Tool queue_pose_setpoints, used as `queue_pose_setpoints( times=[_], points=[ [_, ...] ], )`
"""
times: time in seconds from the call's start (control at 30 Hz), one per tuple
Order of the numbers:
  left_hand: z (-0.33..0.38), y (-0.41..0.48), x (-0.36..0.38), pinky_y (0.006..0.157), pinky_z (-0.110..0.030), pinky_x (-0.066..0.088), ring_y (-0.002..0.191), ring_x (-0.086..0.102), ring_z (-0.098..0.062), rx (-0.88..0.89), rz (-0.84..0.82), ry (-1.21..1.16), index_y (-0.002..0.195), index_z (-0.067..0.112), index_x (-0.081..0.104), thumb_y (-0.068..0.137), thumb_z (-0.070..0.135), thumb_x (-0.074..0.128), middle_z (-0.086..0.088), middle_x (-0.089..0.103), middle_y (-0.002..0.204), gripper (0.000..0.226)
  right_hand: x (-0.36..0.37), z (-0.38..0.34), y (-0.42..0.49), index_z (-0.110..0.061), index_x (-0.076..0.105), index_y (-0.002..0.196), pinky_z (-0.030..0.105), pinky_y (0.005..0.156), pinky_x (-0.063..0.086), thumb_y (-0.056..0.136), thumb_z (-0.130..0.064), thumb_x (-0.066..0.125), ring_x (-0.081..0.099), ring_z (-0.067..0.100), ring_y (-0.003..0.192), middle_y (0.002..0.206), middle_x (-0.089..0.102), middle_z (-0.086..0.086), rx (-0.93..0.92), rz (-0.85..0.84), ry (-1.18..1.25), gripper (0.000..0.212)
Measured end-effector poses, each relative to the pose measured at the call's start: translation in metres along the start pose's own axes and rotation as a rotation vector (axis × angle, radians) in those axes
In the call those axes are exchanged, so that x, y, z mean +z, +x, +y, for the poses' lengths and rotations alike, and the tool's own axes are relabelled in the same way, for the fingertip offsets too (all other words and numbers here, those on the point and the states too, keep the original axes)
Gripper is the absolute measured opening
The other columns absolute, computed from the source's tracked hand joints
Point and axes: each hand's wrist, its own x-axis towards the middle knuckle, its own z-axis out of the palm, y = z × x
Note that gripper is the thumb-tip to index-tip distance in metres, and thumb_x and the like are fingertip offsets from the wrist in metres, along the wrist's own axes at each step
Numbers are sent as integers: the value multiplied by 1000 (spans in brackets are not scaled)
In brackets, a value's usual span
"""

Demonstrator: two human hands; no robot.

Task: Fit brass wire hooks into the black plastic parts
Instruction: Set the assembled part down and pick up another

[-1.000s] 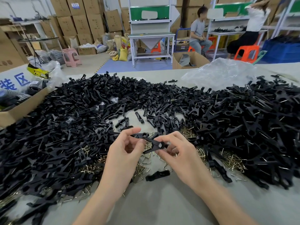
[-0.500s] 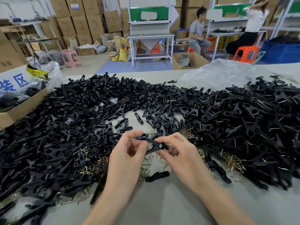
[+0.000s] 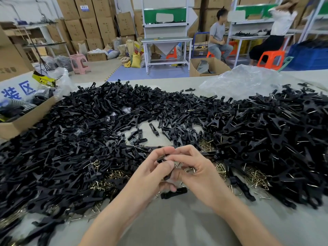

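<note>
My left hand point(image 3: 150, 176) and my right hand point(image 3: 198, 173) meet over the near fringe of the heap. The fingers of both are curled in tight, pinching 1 black plastic part point(image 3: 160, 160) between thumbs and fingertips. My fingers hide most of it and only its dark ends show. I cannot tell whether a hook sits in it.

The heap of black parts point(image 3: 71, 148) wraps around my hands on the left, the far side and the right, reaching almost to the far edge of the table point(image 3: 177, 224). Brass wire hooks point(image 3: 257, 178) lie in tangles along its near edge on both sides of my hands, some just beside my right fingers. 1 loose black part point(image 3: 173, 194) lies on the cloth below my knuckles, between my wrists.

The open room is toward me, where bare grey surface lies under both forearms. A small bare patch point(image 3: 150, 137) sits just beyond my fingertips. A cardboard box point(image 3: 23, 119) closes the left edge, and a clear plastic bag point(image 3: 245, 82) lies at the far right.
</note>
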Motion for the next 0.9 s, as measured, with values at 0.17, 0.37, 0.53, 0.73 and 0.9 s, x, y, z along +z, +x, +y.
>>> queue_pose_setpoints(
  times=[0.17, 0.37, 0.53, 0.73, 0.9],
  points=[
    [-3, -2, -4, 64, -36, 54, 67, 60, -22, -1, -50, 134, 113, 40, 64, 74, 36, 62, -6, 60, 78, 39, 5, 6, -1, -47, 76, 103, 34, 104, 49, 85, -3, 77, 55, 10, 122, 119, 55, -21, 7, -9, -73, 49],
    [-3, -6, -2, 67, -30, 54, 59, 51, -16, 10, -15, 247, 105, 38, 58, 79, 39, 60, 1, 53, 65, 26, 6, 1, -2, -30, 80, 105, 32, 68, 61, 88, -7, 75, 71, 25, 85, 111, 53, 2, 19, -97, 152, 28],
    [5, -9, -6, 65, -30, 48, 52, 50, -11, 8, -63, 306, 95, 20, 50, 79, 50, 66, 12, 52, 61, 37, 9, -3, -3, -29, 80, 107, 34, 63, 61, 87, -3, 75, 66, 22, 78, 98, 53, -3, -9, -122, 186, 33],
    [10, -5, -7, 56, -33, 37, 54, 48, -21, 27, 101, 333, 79, 26, 63, 72, 56, 67, -2, 57, 66, 31, 1, -5, -1, -47, 66, 123, 34, 81, 54, 86, -17, 73, 65, 13, 84, 99, 68, -10, 27, -37, 88, 48],
    [8, -6, -5, 61, -39, 37, 52, 46, -15, 51, 139, 307, 80, 19, 69, 81, 44, 65, 3, 52, 65, 25, -4, -10, 1, -42, 70, 118, 27, 75, 52, 89, -18, 67, 60, 7, 81, 96, 68, -8, 55, 7, 144, 38]
  ],
)
